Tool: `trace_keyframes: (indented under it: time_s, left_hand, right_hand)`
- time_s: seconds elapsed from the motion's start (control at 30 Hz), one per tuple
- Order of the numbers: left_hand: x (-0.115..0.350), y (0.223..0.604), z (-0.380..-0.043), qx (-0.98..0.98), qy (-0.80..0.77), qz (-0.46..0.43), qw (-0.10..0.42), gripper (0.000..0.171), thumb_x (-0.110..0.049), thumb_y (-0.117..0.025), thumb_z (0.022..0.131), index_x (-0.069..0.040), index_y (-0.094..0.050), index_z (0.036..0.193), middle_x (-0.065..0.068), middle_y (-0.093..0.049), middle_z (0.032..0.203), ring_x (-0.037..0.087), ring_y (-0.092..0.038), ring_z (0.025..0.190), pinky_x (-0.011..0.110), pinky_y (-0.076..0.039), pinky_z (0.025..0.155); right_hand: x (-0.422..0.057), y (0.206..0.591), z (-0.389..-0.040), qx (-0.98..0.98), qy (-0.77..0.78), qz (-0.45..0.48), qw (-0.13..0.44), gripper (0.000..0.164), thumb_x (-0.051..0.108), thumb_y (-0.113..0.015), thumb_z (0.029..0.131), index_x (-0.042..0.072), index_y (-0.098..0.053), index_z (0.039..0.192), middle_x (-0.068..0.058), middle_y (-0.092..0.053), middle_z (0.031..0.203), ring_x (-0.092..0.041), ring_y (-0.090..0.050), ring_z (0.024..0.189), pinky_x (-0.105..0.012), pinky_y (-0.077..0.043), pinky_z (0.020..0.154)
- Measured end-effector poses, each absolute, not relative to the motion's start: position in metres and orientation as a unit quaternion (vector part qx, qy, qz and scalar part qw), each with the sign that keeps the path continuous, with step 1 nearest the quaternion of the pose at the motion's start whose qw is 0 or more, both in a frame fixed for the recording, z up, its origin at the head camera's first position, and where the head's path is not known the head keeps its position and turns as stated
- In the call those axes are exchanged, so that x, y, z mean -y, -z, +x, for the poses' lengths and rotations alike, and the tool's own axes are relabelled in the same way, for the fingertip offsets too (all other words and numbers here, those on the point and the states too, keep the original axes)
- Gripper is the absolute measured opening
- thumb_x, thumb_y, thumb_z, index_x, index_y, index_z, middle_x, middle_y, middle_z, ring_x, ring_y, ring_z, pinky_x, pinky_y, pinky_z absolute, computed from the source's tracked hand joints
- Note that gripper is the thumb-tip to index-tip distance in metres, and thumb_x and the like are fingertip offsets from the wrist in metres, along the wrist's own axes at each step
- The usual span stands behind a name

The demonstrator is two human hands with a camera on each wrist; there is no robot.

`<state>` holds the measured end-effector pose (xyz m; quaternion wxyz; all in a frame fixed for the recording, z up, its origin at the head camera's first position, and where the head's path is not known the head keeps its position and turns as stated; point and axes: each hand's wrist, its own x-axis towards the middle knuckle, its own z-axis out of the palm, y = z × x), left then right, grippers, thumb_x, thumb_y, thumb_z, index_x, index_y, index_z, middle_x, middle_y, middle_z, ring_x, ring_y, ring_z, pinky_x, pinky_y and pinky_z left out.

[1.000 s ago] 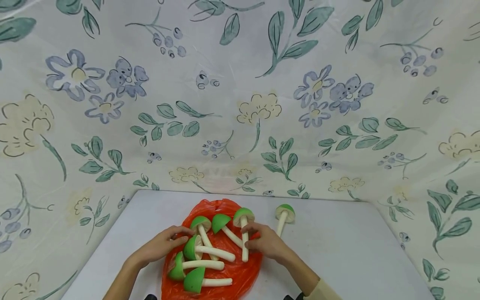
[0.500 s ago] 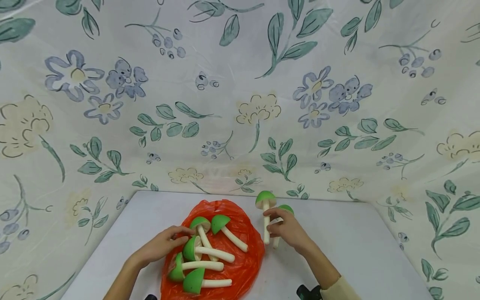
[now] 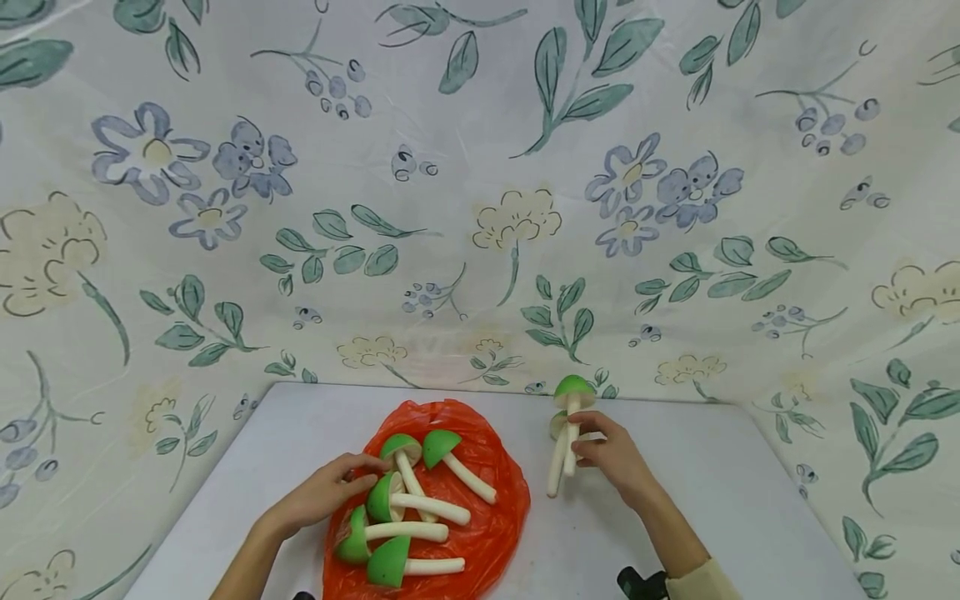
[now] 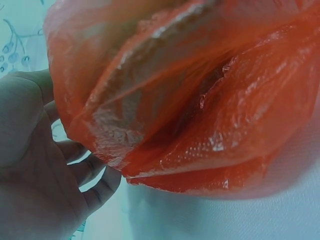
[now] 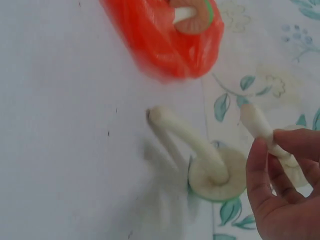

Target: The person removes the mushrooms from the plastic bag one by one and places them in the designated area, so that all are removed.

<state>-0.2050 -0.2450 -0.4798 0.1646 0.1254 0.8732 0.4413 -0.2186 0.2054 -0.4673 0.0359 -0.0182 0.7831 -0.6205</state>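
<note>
My right hand [image 3: 618, 454] pinches a toy mushroom [image 3: 574, 400] with a green cap and white stem between thumb and fingers. It is held by the stem, cap up. Just behind it, a second toy mushroom [image 5: 200, 155] lies on the white table, partly covered in the head view. My left hand [image 3: 322, 493] rests at the left edge of a red plastic bag [image 3: 495, 533], fingers loosely bent with a gap to the thumb. In the left wrist view the bag's crumpled side [image 4: 200, 145] hides part of that hand. Several more green-capped mushrooms [image 3: 431, 504] lie on the bag.
The white table [image 3: 675, 500] ends at a back edge against a cloth [image 3: 480, 292] printed with flowers and leaves. A dark wrist-camera mount [image 3: 641, 583] sits by the right sleeve [image 3: 701, 579].
My right hand has lifted one mushroom off the red bag and carried it right, close to the mushroom lying on the table. The left hand has stayed in place.
</note>
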Motion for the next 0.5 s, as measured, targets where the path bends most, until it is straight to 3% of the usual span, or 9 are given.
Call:
trace_keyframes:
  time_s: [0.5]
  left_hand:
    - [0.248, 0.481, -0.206, -0.875, -0.437, 0.125, 0.168, 0.031, -0.033, -0.057, 0.103, -0.019, -0.068, 0.128, 0.011, -0.057, 0.137, 0.036, -0.047, 0.128, 0.064, -0.041, 0.101]
  right_hand:
    - [-0.244, 0.496, -0.222, -0.797, 0.600, 0.072, 0.021, 0.042, -0.007, -0.059, 0.090, -0.004, -0.053, 0.132, -0.024, -0.054, 0.117, -0.024, -0.061, 0.091, -0.035, -0.056, 0.076]
